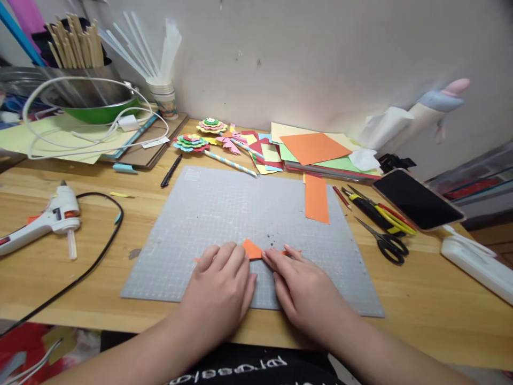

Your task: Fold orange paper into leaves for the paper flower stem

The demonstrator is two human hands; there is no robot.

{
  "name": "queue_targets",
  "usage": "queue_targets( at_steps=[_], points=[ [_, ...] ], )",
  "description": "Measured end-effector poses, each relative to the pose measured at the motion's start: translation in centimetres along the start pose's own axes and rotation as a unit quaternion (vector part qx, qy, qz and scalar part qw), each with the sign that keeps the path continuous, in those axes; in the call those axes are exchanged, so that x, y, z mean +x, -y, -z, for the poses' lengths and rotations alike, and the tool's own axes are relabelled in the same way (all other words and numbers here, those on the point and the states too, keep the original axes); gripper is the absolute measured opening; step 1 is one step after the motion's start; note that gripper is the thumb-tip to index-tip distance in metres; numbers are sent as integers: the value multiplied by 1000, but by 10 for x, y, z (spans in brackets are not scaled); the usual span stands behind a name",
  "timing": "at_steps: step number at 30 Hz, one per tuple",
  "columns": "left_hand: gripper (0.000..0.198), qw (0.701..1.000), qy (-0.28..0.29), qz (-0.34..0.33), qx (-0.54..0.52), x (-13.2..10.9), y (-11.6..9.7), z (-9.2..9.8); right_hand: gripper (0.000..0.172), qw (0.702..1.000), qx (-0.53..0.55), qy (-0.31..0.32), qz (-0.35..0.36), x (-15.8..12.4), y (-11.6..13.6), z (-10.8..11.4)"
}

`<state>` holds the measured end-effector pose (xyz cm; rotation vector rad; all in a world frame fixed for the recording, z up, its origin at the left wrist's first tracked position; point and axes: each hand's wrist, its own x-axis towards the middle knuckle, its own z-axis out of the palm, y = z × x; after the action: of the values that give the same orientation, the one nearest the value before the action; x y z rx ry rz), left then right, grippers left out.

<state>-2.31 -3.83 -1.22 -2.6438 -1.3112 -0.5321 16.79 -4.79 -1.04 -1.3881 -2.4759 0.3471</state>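
Wood-top counter (425, 305) against a pale, scuffed wall (248, 59). Grey cutting mat (208, 214) at near centre, fine grid lines, markings too small to read.

Small folded-looking orange paper (251, 249) lies on the near half of the mat, between and partly under both hands. Left hand (220, 278): fingers curled over its left part, knuckles up. Right hand (300, 280): fingertips down on its right part, thumb tucked lower. Both in contact; can't tell if either pinches or only presses. Orange tips also show beyond the fingers on both sides; can't confirm it's all one piece.

Orange strip (316, 199) flat at the mat's far right. Right of the mat: black-handled scissors (395, 248), phone (419, 198) with dark screen, no text. Left: white glue gun (66, 208), no legible brand. Far side: two layered paper flowers (192, 143) on striped stems, black pen (171, 171) nearby. Paper cup (165, 104) at far left has a printed pattern, nothing readable.

Black garment (306, 361) at the near edge: white script lettering, cut off by frame, no full word certain.
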Motion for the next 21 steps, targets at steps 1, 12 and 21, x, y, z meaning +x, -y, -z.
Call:
queue_targets(
  at_steps=[1, 12, 21],
  points=[
    [22, 1000, -11, 9, 0, -2, -1, 0, 41, 1000, -1, 0, 1, 1, 1, 0],
    [29, 997, 15, 82, 4, -15, 6, 6, 43, 1000, 4, 3, 3, 4, -2, 4],
    [42, 993, 40, 59, 90, -52, 39, 2, 41, 1000, 4, 11, 17, 9, -4, 8]
  ],
)
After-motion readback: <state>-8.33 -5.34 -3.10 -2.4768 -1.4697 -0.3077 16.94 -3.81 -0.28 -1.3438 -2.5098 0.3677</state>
